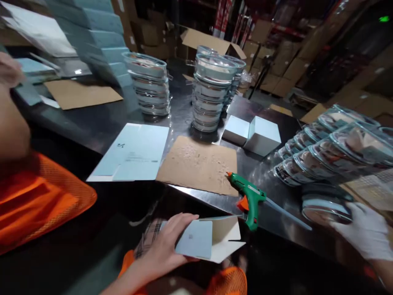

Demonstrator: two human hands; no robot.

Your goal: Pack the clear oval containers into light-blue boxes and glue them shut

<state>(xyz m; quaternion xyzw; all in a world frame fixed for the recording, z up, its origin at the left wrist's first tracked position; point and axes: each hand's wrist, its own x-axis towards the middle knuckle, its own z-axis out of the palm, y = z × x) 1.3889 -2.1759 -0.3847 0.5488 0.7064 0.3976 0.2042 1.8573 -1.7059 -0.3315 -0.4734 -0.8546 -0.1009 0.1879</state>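
The dark metal table (181,114) ran across the middle, shiny and reflecting light. At its centre lay a piece of cardboard (198,164) marked with glue, the tip of a green glue gun (251,194) resting over it at four o'clock. A flat blue box (135,147) lay at nine o'clock, and two small boxes (265,133) stood at three. Stacks of round containers rose at eleven (150,86) and twelve (210,94); more leaned at three (331,151).

At six o'clock, the left hand (172,237) gripped a pale blue box (196,239), its flaps spread toward three. At four, the right hand (364,229), in a white glove, was curled around the edge of a round container (327,209).

A co-worker's orange vest (37,200) showed near nine. Beyond the table, the room was dim, with brown cartons (281,69) at one and a green light (384,19) at two.
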